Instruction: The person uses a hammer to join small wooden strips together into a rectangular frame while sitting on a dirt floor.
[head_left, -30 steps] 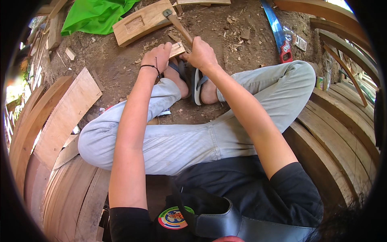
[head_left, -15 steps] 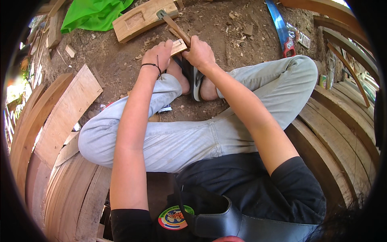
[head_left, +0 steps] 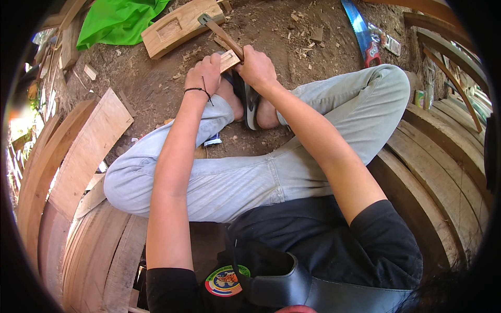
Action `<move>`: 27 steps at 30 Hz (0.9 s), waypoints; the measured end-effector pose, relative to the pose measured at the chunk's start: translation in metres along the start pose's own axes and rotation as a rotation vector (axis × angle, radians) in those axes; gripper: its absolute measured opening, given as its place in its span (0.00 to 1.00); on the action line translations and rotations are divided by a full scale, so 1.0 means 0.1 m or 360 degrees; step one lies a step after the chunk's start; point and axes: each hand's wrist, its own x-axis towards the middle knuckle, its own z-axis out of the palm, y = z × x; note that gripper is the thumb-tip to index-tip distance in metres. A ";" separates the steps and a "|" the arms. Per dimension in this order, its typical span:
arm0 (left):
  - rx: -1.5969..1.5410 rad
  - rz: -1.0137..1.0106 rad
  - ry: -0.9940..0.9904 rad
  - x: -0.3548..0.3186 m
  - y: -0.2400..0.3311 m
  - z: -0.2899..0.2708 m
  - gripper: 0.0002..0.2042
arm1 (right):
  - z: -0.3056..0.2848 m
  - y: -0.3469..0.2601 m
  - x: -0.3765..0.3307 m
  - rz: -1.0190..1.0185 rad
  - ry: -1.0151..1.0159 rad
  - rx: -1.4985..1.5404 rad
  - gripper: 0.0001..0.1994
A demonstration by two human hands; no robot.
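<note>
My left hand (head_left: 203, 74) is closed on a small pale wooden block (head_left: 228, 61) with a narrow slot in its upper face. In my right hand (head_left: 257, 68) is the lower end of the wooden handle of a hammer (head_left: 225, 37). The hammer points away to the upper left, its dark metal head above the near edge of a mortised beam (head_left: 182, 26). Both hands are close together over my sandalled feet (head_left: 249, 107), and my right knuckles are near the block's end. Its other end is hidden by my left fingers.
A green cloth (head_left: 117, 23) lies at the far left. At the far right a handsaw (head_left: 357, 28) with a red handle rests on the dirt, beside a small packet (head_left: 391, 44). Planks (head_left: 86, 151) flank my left side, and curved boards (head_left: 433, 167) my right. Wood chips litter the ground.
The whole view has shifted slightly. Both hands keep their hold on the block and the hammer, with hardly any movement between them.
</note>
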 end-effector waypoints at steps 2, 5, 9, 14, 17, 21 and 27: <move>0.0020 0.0026 0.0042 0.01 0.00 -0.01 0.10 | -0.02 0.01 0.01 0.0006 -0.0001 -0.0012 0.18; -0.0009 0.0028 0.0026 0.03 0.01 -0.01 0.11 | -0.02 0.04 0.03 0.0024 -0.0010 -0.0019 0.17; -0.0047 0.0025 0.0035 0.02 0.00 0.01 0.13 | -0.03 0.04 0.05 0.0059 -0.0001 -0.0009 0.17; -0.0064 -0.0003 -0.0023 0.05 0.03 0.00 0.17 | 0.01 0.13 0.10 0.0058 -0.0003 0.0027 0.19; -0.0072 -0.0038 -0.0042 0.06 0.00 0.02 0.18 | 0.00 0.11 0.08 0.0077 -0.0015 0.0087 0.19; -0.0081 -0.0085 -0.0082 0.07 0.02 0.01 0.19 | 0.00 0.12 0.05 0.0093 0.0012 0.0149 0.21; -0.0016 -0.0017 -0.0082 0.07 0.02 -0.04 0.20 | -0.01 0.13 0.04 0.0114 0.0005 0.0165 0.21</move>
